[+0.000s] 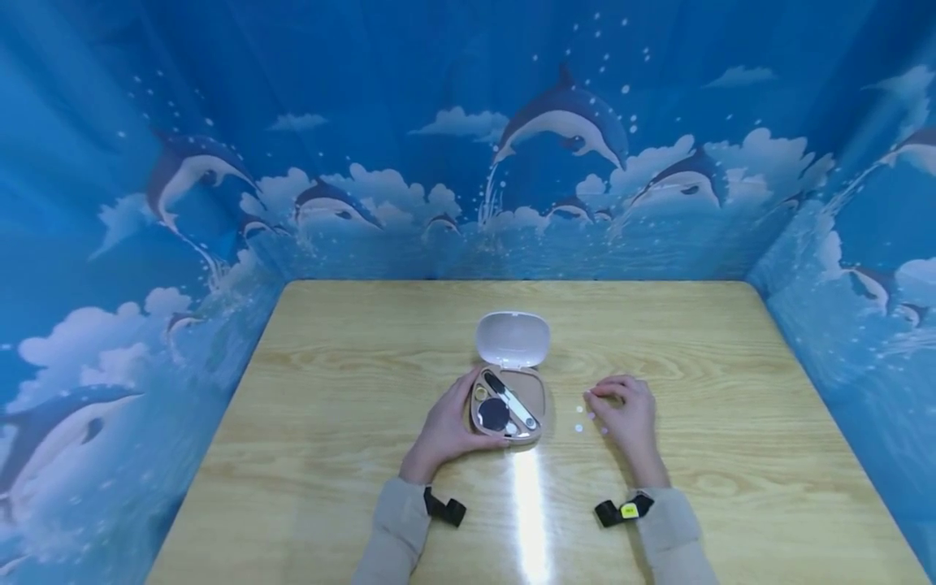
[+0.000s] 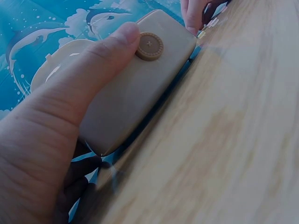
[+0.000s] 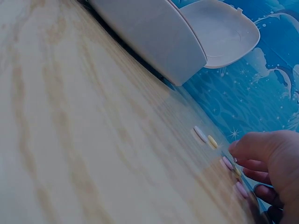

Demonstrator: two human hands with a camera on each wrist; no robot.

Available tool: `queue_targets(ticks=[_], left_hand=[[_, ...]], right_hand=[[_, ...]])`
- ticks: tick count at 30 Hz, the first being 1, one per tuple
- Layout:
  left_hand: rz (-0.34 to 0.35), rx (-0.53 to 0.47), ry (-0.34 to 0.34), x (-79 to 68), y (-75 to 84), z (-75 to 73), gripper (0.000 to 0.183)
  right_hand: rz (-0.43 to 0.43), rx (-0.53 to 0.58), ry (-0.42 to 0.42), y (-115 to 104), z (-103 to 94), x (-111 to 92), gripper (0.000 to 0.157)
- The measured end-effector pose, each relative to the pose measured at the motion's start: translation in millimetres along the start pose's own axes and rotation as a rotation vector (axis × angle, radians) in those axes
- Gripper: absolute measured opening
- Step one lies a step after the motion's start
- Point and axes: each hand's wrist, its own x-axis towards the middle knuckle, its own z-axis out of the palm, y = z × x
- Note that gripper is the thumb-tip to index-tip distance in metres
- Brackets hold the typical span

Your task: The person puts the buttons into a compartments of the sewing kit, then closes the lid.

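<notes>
My left hand grips the left side of an open beige case, its thumb beside the round, button-like catch. Inside the case lie a white tool with a black end, a dark round piece and a small yellow ring. To the right, my right hand is low over the table, thumb and forefinger tips close together beside several small tablets. Among these are a white tablet, a yellow tablet and a pink tablet. I cannot tell whether the fingertips hold one.
The case's whitish lid stands raised at the back. Under everything is a wood-grain table, with a bright light reflection in front of the case. Blue dolphin-print curtains surround the table's back and sides.
</notes>
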Motion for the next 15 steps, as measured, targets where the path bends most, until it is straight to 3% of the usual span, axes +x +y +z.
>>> queue_targets(ticks=[15], left_hand=[[0.015, 0.008, 0.009, 1.6, -1.4, 0.8, 0.13]], right_hand=[[0.066, 0.051, 0.02, -3.2, -1.2, 2.0, 0.013]])
